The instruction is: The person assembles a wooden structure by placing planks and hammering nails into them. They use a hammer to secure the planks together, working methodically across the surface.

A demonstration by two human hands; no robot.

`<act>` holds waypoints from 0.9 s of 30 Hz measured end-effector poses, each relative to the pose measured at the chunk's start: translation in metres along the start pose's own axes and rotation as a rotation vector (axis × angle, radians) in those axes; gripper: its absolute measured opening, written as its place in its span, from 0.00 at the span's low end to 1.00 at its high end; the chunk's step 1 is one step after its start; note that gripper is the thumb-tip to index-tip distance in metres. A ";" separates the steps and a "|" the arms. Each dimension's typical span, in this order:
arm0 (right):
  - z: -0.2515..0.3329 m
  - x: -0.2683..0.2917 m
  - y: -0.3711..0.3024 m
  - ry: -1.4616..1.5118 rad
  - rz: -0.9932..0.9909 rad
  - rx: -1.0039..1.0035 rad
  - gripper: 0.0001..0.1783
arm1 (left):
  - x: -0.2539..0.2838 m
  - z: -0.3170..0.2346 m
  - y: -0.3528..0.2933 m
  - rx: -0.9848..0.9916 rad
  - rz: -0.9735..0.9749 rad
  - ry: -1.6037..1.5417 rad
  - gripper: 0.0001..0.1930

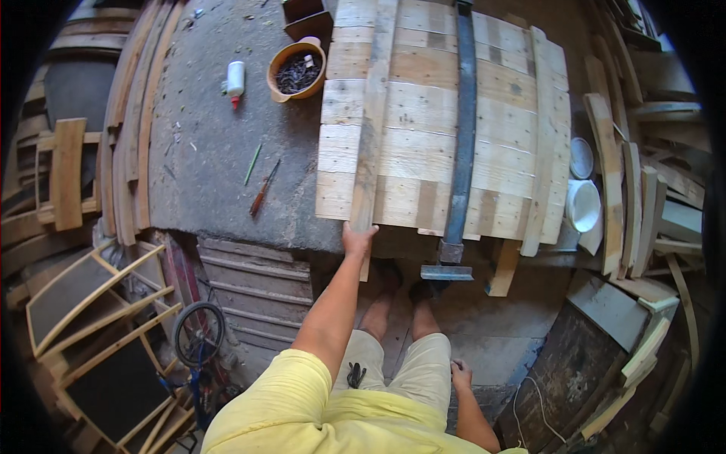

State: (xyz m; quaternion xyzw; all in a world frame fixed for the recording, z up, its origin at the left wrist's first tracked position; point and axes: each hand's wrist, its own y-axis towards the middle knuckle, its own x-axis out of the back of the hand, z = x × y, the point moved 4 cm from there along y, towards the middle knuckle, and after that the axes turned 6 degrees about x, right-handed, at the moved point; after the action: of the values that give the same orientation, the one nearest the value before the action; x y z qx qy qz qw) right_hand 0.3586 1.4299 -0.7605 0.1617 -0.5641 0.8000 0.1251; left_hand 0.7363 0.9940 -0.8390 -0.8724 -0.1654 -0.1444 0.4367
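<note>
**Left hand grips a batten laid across a plank panel**

At far left, wooden frames (113, 393) with dark panels lean beside a bicycle wheel (200, 335). On the grey concrete surface (197, 166) lie a white bottle (236, 79) with a red tip, a green pencil-like stick (252, 164) and a slim tool (259, 199) with a brown handle. Beyond them stands a tan bowl (302, 94) full of thin dark pieces (297, 74).

The left hand (358, 237) is closed around the near end of the left batten (374, 98), just past the panel's edge. That batten lies lengthwise over the pale plank panel (423, 98), which rests to the right of the bowl. Farther right, a dark metal bar clamp (462, 136) spans the panel, its near end overhanging the edge.

Below, the right hand (460, 374) hangs beside the right leg, fingers curled; whether it holds anything, I cannot tell. A second batten (540, 144) crosses the panel's right side, near a white bucket (582, 204).
</note>
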 end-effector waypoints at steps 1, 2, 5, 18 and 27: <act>-0.003 0.001 0.000 0.004 -0.014 0.092 0.19 | -0.009 0.000 -0.007 0.001 0.019 0.006 0.38; -0.012 0.007 -0.003 0.009 -0.030 0.082 0.19 | -0.019 0.007 -0.015 0.143 0.075 -0.436 0.38; 0.004 -0.002 -0.012 0.037 0.062 -0.035 0.18 | -0.011 0.033 -0.006 0.311 0.120 -1.023 0.40; -0.148 0.065 0.002 0.194 0.152 -0.150 0.19 | -0.029 0.026 0.042 0.208 0.077 -1.024 0.37; -0.238 0.118 -0.007 0.242 0.050 -0.205 0.16 | -0.021 0.030 0.059 0.192 0.082 -0.952 0.38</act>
State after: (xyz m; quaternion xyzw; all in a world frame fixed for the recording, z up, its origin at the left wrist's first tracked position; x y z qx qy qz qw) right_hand 0.2255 1.6587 -0.7810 0.0365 -0.6273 0.7549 0.1881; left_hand 0.7452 0.9819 -0.9062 -0.8031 -0.3249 0.3039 0.3964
